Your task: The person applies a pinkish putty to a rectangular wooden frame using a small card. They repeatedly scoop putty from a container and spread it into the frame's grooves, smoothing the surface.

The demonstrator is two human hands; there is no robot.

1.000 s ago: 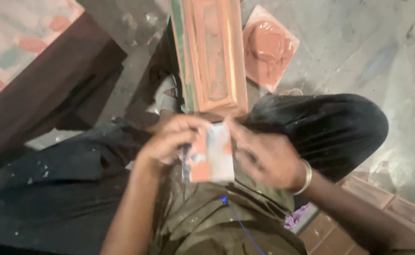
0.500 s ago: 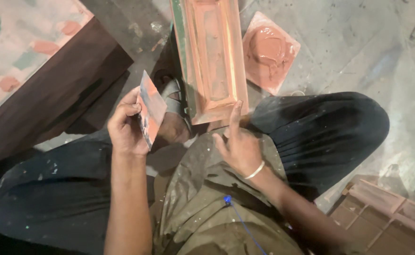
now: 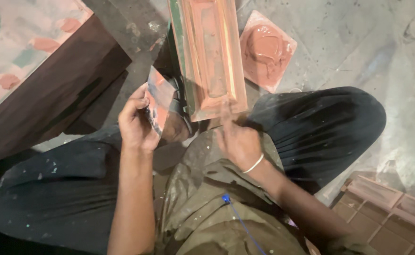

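Left grip pinches paste-smeared flat card; right grip empty (blurred), touching long tray.

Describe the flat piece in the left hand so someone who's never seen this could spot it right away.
Start at the long reddish moulded panel lying on the grey floor between the seated person's knees. Just left of its near end, the left hand holds a small flat scraper card on edge. Unlike the square slab heaped with reddish paste to the panel's right, it is thin, held off the floor, and only smeared with the paste.
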